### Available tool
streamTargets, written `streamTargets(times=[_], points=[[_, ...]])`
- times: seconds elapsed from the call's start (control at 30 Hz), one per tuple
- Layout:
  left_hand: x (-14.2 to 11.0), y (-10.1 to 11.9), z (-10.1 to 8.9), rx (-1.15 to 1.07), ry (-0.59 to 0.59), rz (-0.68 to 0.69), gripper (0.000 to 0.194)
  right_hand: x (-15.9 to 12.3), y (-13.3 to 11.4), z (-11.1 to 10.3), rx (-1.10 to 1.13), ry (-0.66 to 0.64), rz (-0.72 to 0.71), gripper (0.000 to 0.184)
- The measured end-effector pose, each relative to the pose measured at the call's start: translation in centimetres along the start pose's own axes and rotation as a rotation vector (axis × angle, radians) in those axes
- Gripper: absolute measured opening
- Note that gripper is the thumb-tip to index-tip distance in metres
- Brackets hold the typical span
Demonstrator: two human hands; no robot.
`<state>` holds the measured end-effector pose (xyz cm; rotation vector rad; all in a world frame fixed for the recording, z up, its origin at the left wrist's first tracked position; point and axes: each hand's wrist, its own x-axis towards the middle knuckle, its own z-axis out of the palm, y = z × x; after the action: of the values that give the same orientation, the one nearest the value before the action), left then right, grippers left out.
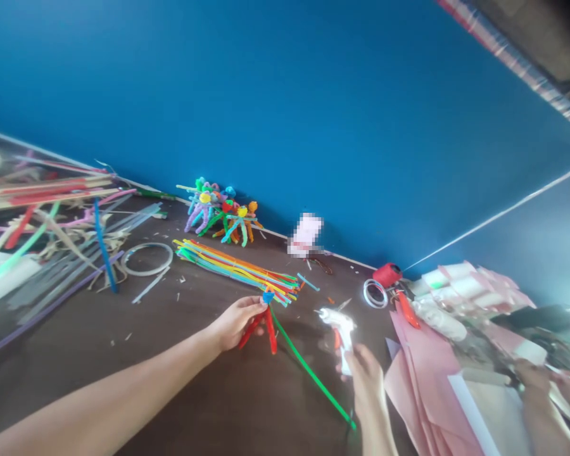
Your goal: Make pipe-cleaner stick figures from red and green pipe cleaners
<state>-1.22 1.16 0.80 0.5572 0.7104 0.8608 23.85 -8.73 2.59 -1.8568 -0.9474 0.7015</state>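
My left hand (237, 323) grips a small red pipe-cleaner figure (261, 329) with a blue top, and a long green pipe cleaner (311, 373) trails from it toward the lower right. My right hand (365, 380) is closed around the handle of a white hot glue gun (339, 326), whose nozzle points up and left toward the figure. The gun and the figure are apart. A bundle of multicoloured pipe cleaners (237, 269) lies just beyond both hands on the dark table (123, 380).
Several finished pipe-cleaner figures (223, 215) stand against the blue wall (266, 95). Strips and scraps (52, 221) are heaped at the left, with a tape ring (147, 259). Pink paper sheets (422, 386) and a red roll (387, 275) lie right. A blurred second person's hand (534, 380) shows at the right edge.
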Motion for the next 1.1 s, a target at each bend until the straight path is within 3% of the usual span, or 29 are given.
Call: streamTargets(times=[0.17, 0.27, 0.57, 1.0, 1.1], points=[[-0.1, 0.0, -0.1, 0.016, -0.016, 0.003, 0.022, -2.2, -2.8, 4.0, -0.111, 0.047, -0.286, 0.023], [0.0, 0.0, -0.2, 0.020, -0.039, 0.005, 0.020, -2.4, -3.7, 5.0, -0.179, 0.024, -0.351, 0.019], [0.2, 0.1, -0.2, 0.045, -0.050, -0.037, 0.021, -2.2, -3.5, 5.3, -0.235, 0.031, -0.413, 0.018], [0.5, -0.2, -0.5, 0.113, -0.049, -0.024, 0.022, -3.1, -2.9, 5.1, -0.453, 0.151, -0.802, 0.016], [0.4, -0.1, -0.4, 0.127, -0.037, -0.029, 0.023, -3.2, -3.0, 5.0, -0.376, 0.114, -0.761, 0.016]])
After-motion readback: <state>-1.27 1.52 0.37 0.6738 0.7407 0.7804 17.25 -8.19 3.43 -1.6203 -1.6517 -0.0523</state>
